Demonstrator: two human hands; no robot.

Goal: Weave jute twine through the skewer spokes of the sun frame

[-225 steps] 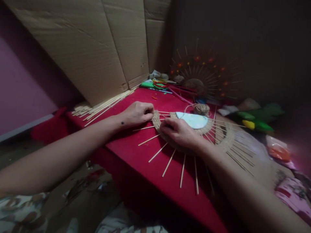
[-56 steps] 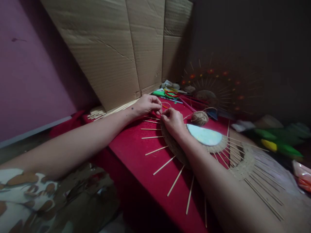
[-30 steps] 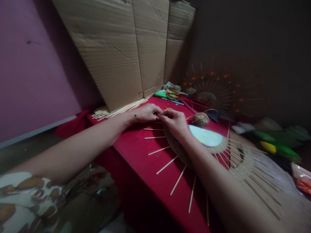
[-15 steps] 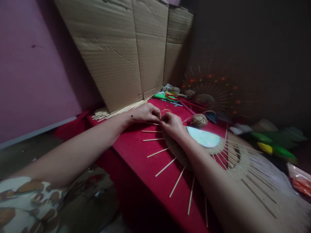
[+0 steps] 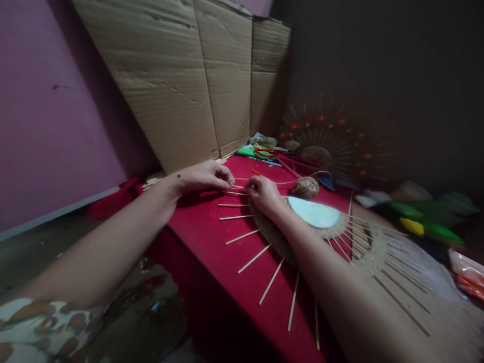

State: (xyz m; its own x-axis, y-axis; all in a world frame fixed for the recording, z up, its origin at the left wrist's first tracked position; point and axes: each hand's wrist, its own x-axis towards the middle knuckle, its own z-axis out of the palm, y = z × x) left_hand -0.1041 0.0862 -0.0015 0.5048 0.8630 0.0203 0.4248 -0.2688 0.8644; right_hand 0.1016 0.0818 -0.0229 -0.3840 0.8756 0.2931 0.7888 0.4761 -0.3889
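A round woven piece (image 5: 278,242) with thin sticks radiating outward lies on the red cloth (image 5: 204,242), a pale blue half disc (image 5: 313,212) at its centre. My left hand (image 5: 212,176) is closed on the twine at the piece's far left, thumb and fingers pinched beside the stick tips. Twine stretches from there toward the ball of twine (image 5: 306,187). My right hand (image 5: 264,194) is pinched on the woven rim, and its forearm crosses over the piece.
Large cardboard (image 5: 177,85) stands behind, with loose sticks (image 5: 153,180) at its foot. Scissors with red handles (image 5: 264,151) lie at the back. A decorated sunburst piece (image 5: 317,156) and green and yellow items (image 5: 412,227) are to the right.
My left hand has moved left, away from my right hand, and a length of twine now shows between them and the ball. The view has shifted slightly.
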